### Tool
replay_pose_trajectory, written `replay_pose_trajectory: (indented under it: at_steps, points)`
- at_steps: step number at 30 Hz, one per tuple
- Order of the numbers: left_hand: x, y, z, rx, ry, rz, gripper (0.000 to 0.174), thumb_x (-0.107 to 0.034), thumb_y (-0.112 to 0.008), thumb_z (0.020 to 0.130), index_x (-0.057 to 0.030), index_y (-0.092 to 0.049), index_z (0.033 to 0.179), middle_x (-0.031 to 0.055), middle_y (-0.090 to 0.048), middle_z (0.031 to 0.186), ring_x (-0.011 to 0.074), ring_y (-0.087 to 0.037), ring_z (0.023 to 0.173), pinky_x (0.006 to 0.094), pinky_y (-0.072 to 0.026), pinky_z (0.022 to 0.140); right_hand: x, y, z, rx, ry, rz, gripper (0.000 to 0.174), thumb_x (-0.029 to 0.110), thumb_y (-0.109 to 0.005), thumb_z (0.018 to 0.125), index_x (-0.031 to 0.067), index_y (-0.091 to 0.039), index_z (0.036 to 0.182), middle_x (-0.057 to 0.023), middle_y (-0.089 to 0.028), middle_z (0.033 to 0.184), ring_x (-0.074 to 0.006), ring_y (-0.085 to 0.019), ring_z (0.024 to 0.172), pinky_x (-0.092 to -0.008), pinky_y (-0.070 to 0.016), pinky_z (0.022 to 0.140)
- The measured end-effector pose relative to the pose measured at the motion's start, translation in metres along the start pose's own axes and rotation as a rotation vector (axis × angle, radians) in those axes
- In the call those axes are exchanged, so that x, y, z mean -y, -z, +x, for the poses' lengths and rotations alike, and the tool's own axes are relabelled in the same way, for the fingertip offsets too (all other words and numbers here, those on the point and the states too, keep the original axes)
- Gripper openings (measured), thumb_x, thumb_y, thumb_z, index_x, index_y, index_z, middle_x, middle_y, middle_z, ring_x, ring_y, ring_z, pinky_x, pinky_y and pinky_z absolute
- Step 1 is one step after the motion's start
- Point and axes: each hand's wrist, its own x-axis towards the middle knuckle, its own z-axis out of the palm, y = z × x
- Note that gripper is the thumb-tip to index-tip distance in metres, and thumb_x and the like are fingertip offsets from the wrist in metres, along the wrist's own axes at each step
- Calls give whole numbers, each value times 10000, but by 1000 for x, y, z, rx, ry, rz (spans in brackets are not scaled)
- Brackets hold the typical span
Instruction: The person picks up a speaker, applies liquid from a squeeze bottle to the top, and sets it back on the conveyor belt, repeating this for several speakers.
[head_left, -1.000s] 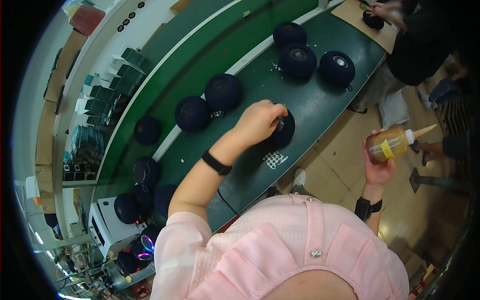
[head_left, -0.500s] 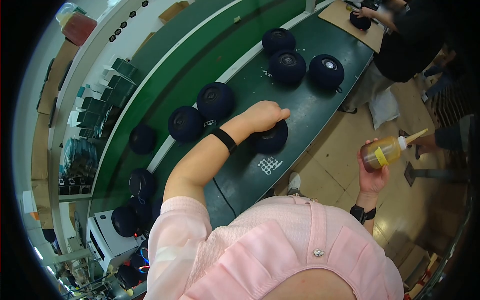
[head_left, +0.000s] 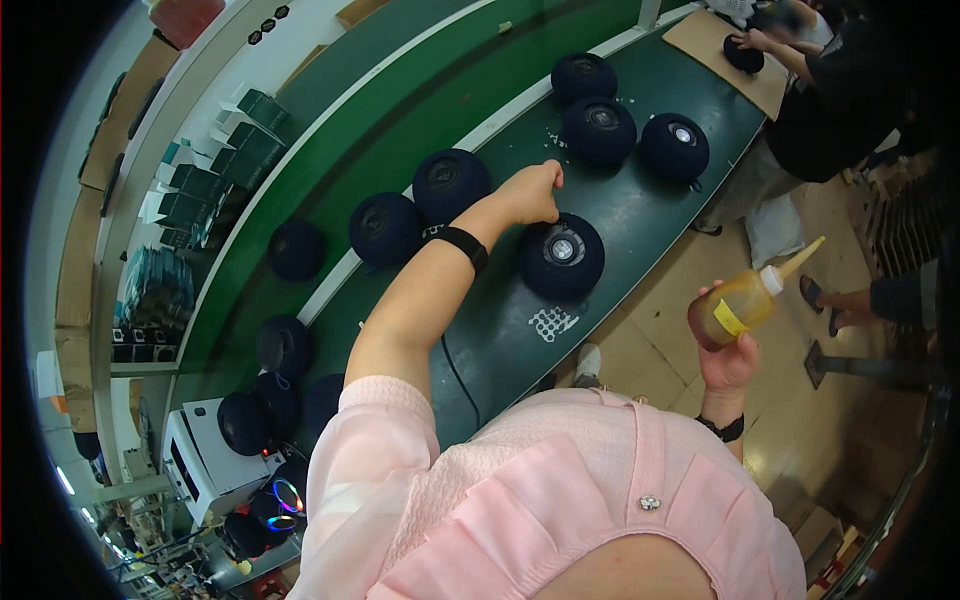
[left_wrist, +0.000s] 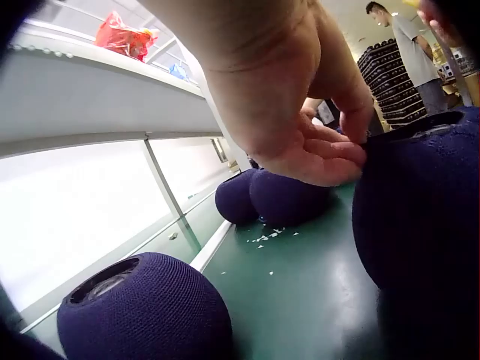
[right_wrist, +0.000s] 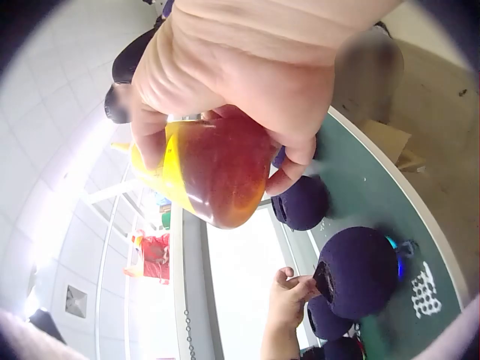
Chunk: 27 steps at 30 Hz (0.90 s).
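Note:
A round, navy fabric-covered speaker [head_left: 575,280] stands on the green table, its top opening facing up with a silver disc inside. My left hand [head_left: 530,195] is at the opening's far side; in the right wrist view its thumb and fingers pinch the dark fabric edge [right_wrist: 322,282]. From the left wrist, the fingertips [left_wrist: 349,169] show right at the speaker's rim. My right hand [head_left: 730,368] grips a clear squeeze bottle [head_left: 735,310] of amber liquid, raised off the table's near side. Its long yellowish nozzle points up and away; a yellow label wraps it.
Several similar navy speakers [head_left: 598,132] stand along the green table [head_left: 480,345]. A white perforated scrap [head_left: 552,323] lies near the front edge, and a black cable [head_left: 458,380] crosses the tabletop. Another person works at a tan board [head_left: 700,45] at the far end.
My left hand has shifted from over the opening to its far edge, baring the silver disc. The speaker now faces up more toward the head camera. The bottle has moved slightly left, its nozzle tilting up.

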Motion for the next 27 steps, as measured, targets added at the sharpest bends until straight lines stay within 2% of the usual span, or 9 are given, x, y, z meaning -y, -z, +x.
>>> replay_pose_trajectory:
  at_steps: [4, 6, 10, 11, 14, 17, 20, 23, 27]
  points:
    - [1, -11, -2, -148, -19, 72, 341, -5, -644, 605, -26, -426, 866, 124, -607, 656, 286, -616, 649, 364, -469, 598, -6, -7, 1, 25, -59, -4, 754, 271, -676, 702, 37, -331, 1329, -161, -446, 1264, -329, -428, 1188, -410, -355, 1017]
    - [12, -15, 10, -367, -32, 181, 309, -3, -634, 612, -36, -434, 845, 120, -605, 646, 298, -617, 646, 377, -470, 602, -10, -7, 3, 31, -60, -8, 757, 275, -678, 699, 33, -332, 1327, -162, -452, 1255, -323, -439, 1178, -405, -368, 1007]
    - [11, -8, 37, -558, -24, 266, 263, 11, -605, 625, -57, -434, 812, 104, -601, 625, 297, -616, 641, 390, -468, 598, -9, -14, 5, 23, -59, -27, 760, 293, -684, 691, 23, -341, 1313, -161, -464, 1238, -306, -470, 1148, -390, -401, 975]
    - [10, -2, 38, -378, -5, 58, 287, -4, -646, 632, -53, -463, 848, 160, -607, 728, 351, -610, 757, 419, -468, 674, -9, -15, 6, 13, -72, -31, 760, 299, -685, 691, 21, -343, 1309, -161, -465, 1238, -305, -470, 1147, -388, -401, 974]
    - [8, 4, 27, -564, -83, -58, 451, -82, -721, 646, -49, -476, 1023, 142, -598, 987, 274, -581, 980, 362, -465, 817, -6, -15, 5, 16, -69, -38, 750, 310, -681, 694, 23, -350, 1303, -157, -467, 1227, -301, -470, 1141, -387, -403, 969]
    - [15, -10, -13, -765, 155, -310, 544, -70, -729, 664, -35, -439, 1123, 161, -526, 1139, 255, -516, 1072, 365, -453, 859, -5, -7, 2, 8, -80, -33, 742, 310, -675, 700, 24, -350, 1302, -156, -466, 1222, -298, -469, 1139, -388, -400, 969]
    - [11, -59, -56, -676, 401, -730, 772, -18, -754, 603, -42, -311, 1235, 186, -411, 1199, 273, -478, 1066, 391, -479, 825, -1, -3, 3, -6, -89, -25, 732, 301, -668, 705, 23, -348, 1302, -158, -465, 1220, -298, -467, 1139, -388, -398, 971]
    - [11, -102, -59, -765, 441, -887, 818, -42, -779, 610, -48, -276, 1254, 201, -353, 1260, 280, -474, 1075, 391, -483, 817, 2, -4, 11, -2, -97, -18, 725, 290, -663, 709, 23, -346, 1304, -158, -465, 1219, -299, -468, 1139, -389, -402, 967]
    - [16, -118, -32, -1012, 484, -673, 798, -60, -799, 605, -35, -297, 1223, 164, -362, 1263, 272, -473, 1076, 362, -474, 830, 10, -7, 27, 39, -149, 12, 740, 260, -693, 680, 30, -361, 1300, -151, -478, 1236, -298, -473, 1153, -389, -387, 984]
